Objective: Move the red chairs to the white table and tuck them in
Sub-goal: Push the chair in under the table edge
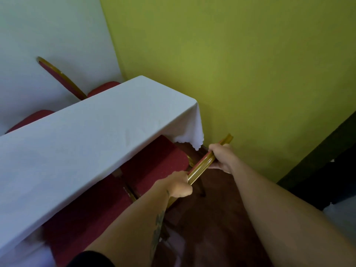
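Fingers of left hand (178,185) and right hand (221,158) wrapped tight round gold top rail of red chair (158,162), left low on rail, right higher, near rail's far end. Seat ahead of both hands, front part already under overhanging white cloth of surface (86,132). Dark red speckled upholstery, gold metal frame, thin dark leg showing below right hand. Second red chair (92,214) just left of left forearm, seat likewise partly under cloth. Across surface, beyond fingers, two more red chairs: far chair (63,79) with gold-edged back tilted against white wall, other seat (30,119) peeking out at left. Green wall (250,64) close behind right hand.
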